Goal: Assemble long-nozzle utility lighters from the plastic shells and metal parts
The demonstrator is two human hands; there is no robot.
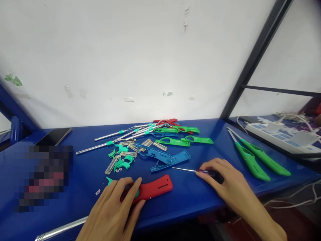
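My left hand point(112, 204) is closed around a red long-necked lighter point(159, 188), which lies on the blue table with its metal tube pointing to the lower left. Part of its green trigger shows between my fingers. In my right hand point(225, 177) is a screwdriver point(185, 170) with a dark handle, its thin shaft pointing left. Just beyond its tip lie blue lighter shell halves point(160, 157). Teal trigger pieces point(124, 164) and clear fuel tanks point(112, 164) are scattered beyond my left hand.
Metal lighter tubes point(92, 148) and green shell halves point(173, 142) are heaped near the wall, with red shells point(165, 121) behind. Two green lighters point(253, 164) lie at right, beside a white power strip point(283, 135). A phone point(54, 139) rests at left, near a blurred-out object point(45, 180).
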